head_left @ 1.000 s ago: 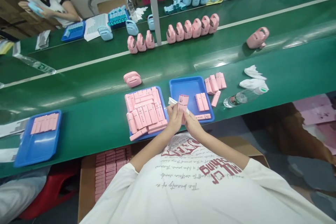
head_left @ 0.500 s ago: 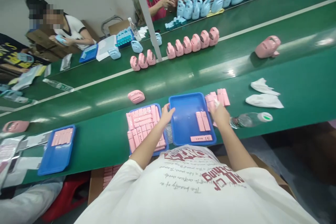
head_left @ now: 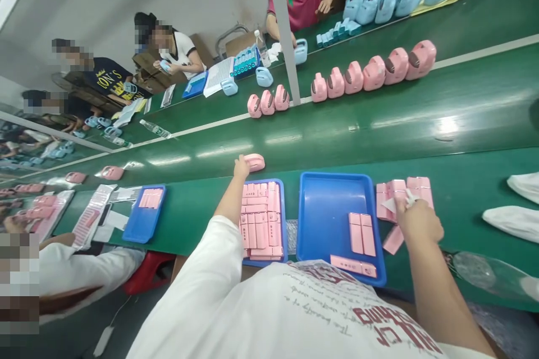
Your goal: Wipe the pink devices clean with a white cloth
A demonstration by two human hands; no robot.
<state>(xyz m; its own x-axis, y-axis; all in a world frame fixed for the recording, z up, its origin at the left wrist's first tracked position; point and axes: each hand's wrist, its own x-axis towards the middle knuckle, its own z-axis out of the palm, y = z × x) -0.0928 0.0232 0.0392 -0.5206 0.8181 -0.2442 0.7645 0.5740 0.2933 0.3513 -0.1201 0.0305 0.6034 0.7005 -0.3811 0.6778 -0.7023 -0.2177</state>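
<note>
My left hand [head_left: 241,168] reaches past the blue tray of pink parts and grips the left end of a pink handled casing [head_left: 255,162] on the belt. My right hand [head_left: 421,222] is closed on a small white cloth [head_left: 409,197], over loose pink rectangular parts [head_left: 419,184] on the green table. Its fingertips are partly hidden. Between my arms lies a blue tray [head_left: 322,193] with a pair of pink pieces [head_left: 362,234] and one pink strip with round holes [head_left: 352,265]. To its left, another blue tray [head_left: 283,193] is packed with similar pink parts.
A clear bottle [head_left: 484,272] lies by my right forearm, and white cloth pieces [head_left: 511,225] are at the far right. Pink casings [head_left: 353,77] stand in a row along the divider. Co-workers sit across the belt and at my left, near another blue tray [head_left: 138,224].
My left hand has moved from between the trays to the pink casing and taken hold of it. My right hand stays at the loose parts. The view has turned left.
</note>
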